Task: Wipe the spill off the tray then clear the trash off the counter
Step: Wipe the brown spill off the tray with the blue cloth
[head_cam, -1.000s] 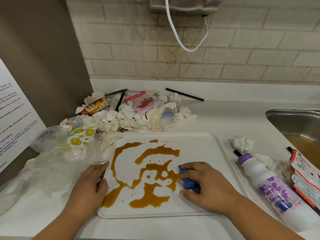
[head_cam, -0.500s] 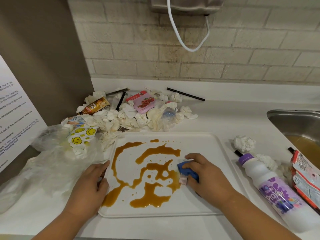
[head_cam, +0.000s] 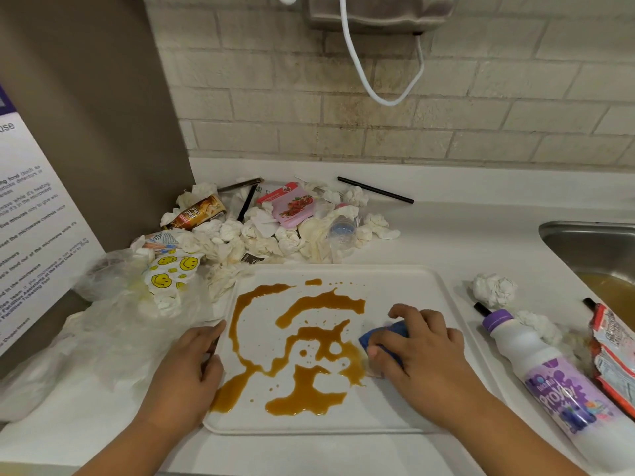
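A blue cloth (head_cam: 395,333) is grasped in the right grip (head_cam: 422,355) to wipe the spill (head_cam: 302,403) just left of it, the tray (head_cam: 395,290) being steadied by the released left grip (head_cam: 185,365).

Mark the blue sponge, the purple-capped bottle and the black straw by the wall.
blue sponge (head_cam: 385,333), head view, on its exposed blue top.
purple-capped bottle (head_cam: 546,379), head view, mid-body at the label's upper edge.
black straw (head_cam: 375,190), head view, midway along its length.
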`<state>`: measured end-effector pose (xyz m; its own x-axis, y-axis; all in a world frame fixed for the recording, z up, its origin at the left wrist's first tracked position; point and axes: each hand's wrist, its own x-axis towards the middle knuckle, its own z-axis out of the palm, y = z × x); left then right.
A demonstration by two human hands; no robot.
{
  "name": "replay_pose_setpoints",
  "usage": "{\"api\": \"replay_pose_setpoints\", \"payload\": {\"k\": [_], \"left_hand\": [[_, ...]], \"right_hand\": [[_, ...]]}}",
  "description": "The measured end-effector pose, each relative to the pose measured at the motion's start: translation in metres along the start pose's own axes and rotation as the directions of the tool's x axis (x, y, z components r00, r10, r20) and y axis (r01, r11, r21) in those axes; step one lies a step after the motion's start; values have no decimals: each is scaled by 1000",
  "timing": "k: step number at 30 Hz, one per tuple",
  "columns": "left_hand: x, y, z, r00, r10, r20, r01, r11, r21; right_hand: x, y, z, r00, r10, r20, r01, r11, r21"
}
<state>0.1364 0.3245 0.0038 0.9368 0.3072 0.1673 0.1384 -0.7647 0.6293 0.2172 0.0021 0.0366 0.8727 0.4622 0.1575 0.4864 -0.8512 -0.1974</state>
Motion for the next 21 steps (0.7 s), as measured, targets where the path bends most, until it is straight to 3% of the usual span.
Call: {"api": "replay_pose_setpoints", "payload": {"k": [4,9,15,17,21], "left_hand": [[1,0,0,1000,5,-2,-5,1000,11],[0,2,-1,1000,2,-1,-2,1000,3],[-1,2,-1,1000,1,0,-1,1000,-11],[-1,2,-1,1000,0,-1,0,1000,-5],[0,3,-2,1000,4,1,-4,1000,-2]], "right_hand": [[-7,-7,11,983,162,-83,-159,986,43],[-4,13,16,992,-52,-115,71,984,164],[-2,27,5,973,228,-31,-219,958,185],[-3,14,12,966,256,-48,-247,959,141],[-9,1,25,988,-92,-127,116,973,201]]}}
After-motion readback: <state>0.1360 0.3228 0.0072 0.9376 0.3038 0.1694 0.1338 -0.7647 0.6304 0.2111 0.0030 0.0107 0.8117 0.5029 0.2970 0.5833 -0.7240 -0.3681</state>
